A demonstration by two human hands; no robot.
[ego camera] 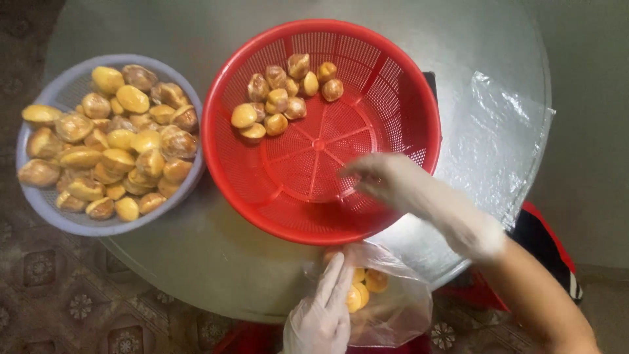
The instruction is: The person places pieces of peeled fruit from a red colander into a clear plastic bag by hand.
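Note:
A red plastic colander (pixel 400 118) sits on a round grey table (pixel 196 255) and holds several yellow-brown fruit pieces (pixel 278 101) near its far left wall. My right hand (pixel 393 183), in a thin clear glove, hovers blurred over the colander's near right side; I cannot make out anything in its fingers. My left hand (pixel 321 311), also gloved, grips a clear plastic bag (pixel 400 308) at the table's near edge. A few yellow pieces (pixel 363 288) lie inside that bag.
A pale blue-grey colander (pixel 46 210) heaped with several yellow-brown pieces stands at the left, touching the red one. A crumpled clear plastic sheet (pixel 498 144) lies on the table's right side. Patterned floor tiles (pixel 59 295) show below.

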